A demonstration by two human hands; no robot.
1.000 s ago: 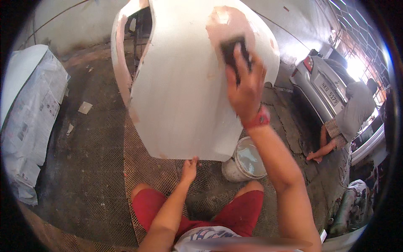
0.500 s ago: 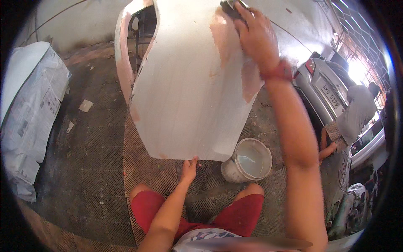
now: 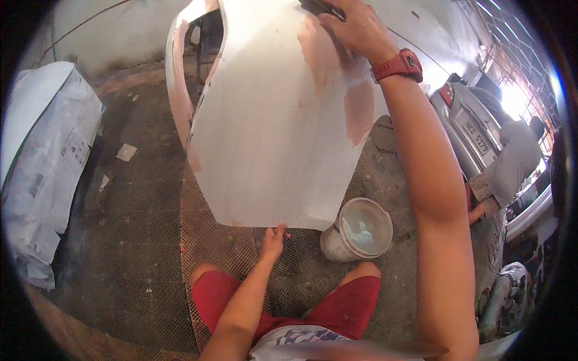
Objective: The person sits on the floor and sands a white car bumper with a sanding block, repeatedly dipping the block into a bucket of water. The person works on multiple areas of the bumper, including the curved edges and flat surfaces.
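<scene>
A large grey-white car body panel [image 3: 265, 132] with pinkish filler patches stands in front of me, its lower edge towards my knees. Far up on its right side, my right hand [image 3: 360, 33] is closed on a dark sanding block [image 3: 323, 8], pressed near the longer filler patch [image 3: 317, 54]. A red watch is on that wrist. At the bottom edge, my left hand [image 3: 272, 242] pinches the panel, with part of its fingers hidden underneath. Close to the panel's lower right corner is a whitish bucket [image 3: 335, 242] of cloudy water.
At the left, a car part [image 3: 60, 150] is covered with paper and plastic sheeting. A silver car [image 3: 466, 123] is at the right, with a crouching person [image 3: 512, 159] beside it. Ribbed mats [image 3: 144, 240] cover the floor, where paper scraps [image 3: 126, 152] lie.
My right hand and the sanding block have shifted slightly left and upwards along the panel, and the wrist has turned. My left hand keeps its hold on the bottom edge.
</scene>
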